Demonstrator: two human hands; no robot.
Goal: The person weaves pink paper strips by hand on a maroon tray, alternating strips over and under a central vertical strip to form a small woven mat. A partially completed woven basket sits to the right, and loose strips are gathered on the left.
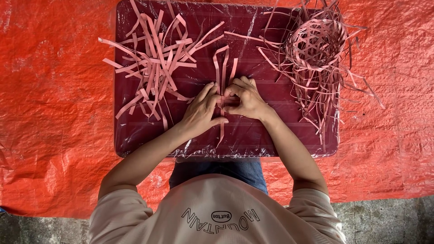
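Observation:
My left hand (201,110) and my right hand (244,97) meet at the middle of a dark red board (135,135) wrapped in clear film. Between their fingers they pinch a few pink strips (222,68) that cross each other; the strip ends run up and down from the hands. A loose heap of pink strips (156,68) lies on the board to the left of my left hand. At the board's far right stands a partly woven pink basket (314,45) with long loose ends hanging off it.
The board rests on an orange tarpaulin (54,113) that covers the ground on all sides. Grey stone floor (384,221) shows at the bottom edge. My knees in blue trousers (235,169) are just below the board.

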